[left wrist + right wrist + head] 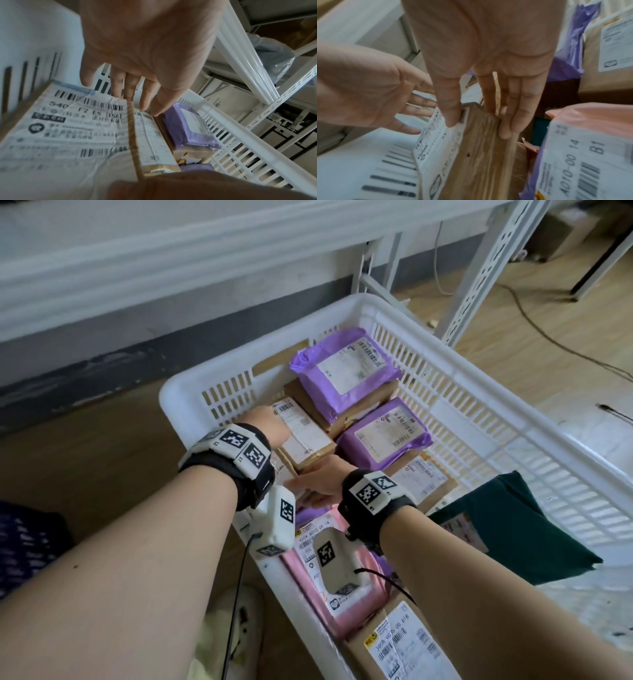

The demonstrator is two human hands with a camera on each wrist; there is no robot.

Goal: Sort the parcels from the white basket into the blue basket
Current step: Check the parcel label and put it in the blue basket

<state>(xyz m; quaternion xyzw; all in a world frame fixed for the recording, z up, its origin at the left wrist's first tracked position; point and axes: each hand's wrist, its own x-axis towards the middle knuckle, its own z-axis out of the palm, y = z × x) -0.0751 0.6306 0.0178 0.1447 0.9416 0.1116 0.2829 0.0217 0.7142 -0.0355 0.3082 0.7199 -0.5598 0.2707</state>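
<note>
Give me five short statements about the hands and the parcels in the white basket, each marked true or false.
1. Both hands reach into the white slatted plastic basket. True.
2. The right hand pinches a brown cardboard parcel between thumb and fingers. True.
3. The left hand is clenched round a purple bag. False: its fingers are straight, over a labelled brown parcel.
4. Two purple plastic mailers lie at the far end. True.
5. The dark green parcel lies flat on the basket's floor. False: it leans on the rim.
</note>
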